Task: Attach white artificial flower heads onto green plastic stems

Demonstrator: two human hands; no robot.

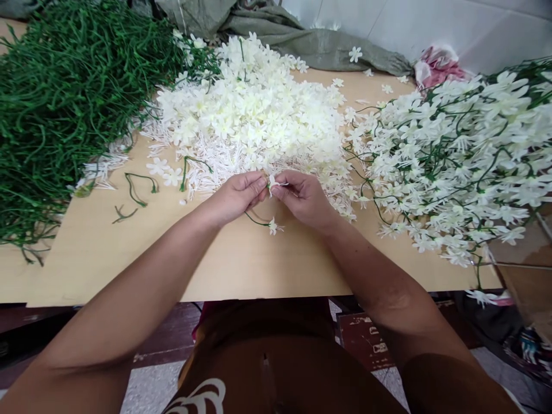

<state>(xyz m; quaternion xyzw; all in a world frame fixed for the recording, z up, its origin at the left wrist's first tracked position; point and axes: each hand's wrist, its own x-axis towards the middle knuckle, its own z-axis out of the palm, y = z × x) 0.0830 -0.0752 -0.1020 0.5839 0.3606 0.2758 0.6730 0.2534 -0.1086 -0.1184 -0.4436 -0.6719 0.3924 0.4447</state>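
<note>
Close together over the table's middle, my two hands meet at a small white artificial flower [272,181]. My left hand [245,192] is closed in a pinch on a green artificial stem [257,221], most of it hidden by the fingers. Below that hand the stem's branch ends in another white flower [274,226]. My right hand [302,195] pinches the white flower between thumb and forefinger, at the stem's tip. Just behind both hands lies a heap of loose white flower heads and thin white stamens [267,115].
Bare green stems [81,86] are piled on the left. A mound of flowers on stems [452,155] fills the right side. A few loose stems [137,190] lie left of my hands on the tabletop [259,270]. Grey-green cloth [310,49] runs along the wall.
</note>
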